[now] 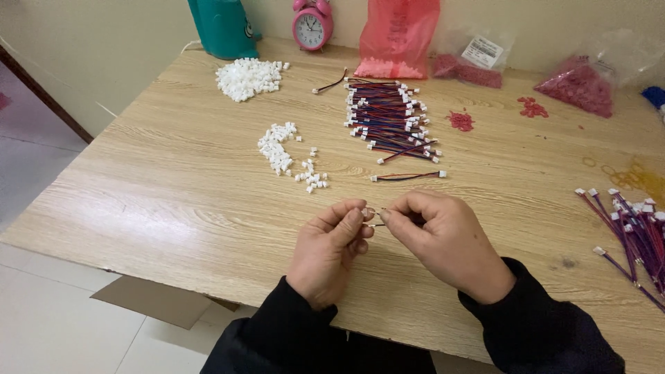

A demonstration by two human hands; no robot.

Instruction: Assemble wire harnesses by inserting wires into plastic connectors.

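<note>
Two fists, left hand (331, 251) and right hand (443, 239), thumb-to-forefinger, pinched on one small wire piece (373, 216) above table (173, 187).

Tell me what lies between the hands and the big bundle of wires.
In the head view, one loose wire lead lies on the table between the hands and the wire bundle.

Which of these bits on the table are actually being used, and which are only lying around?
In use: left hand, right hand, small white connector, thin wire.

Lying about: pink alarm clock, teal container, red plastic bag.
</note>
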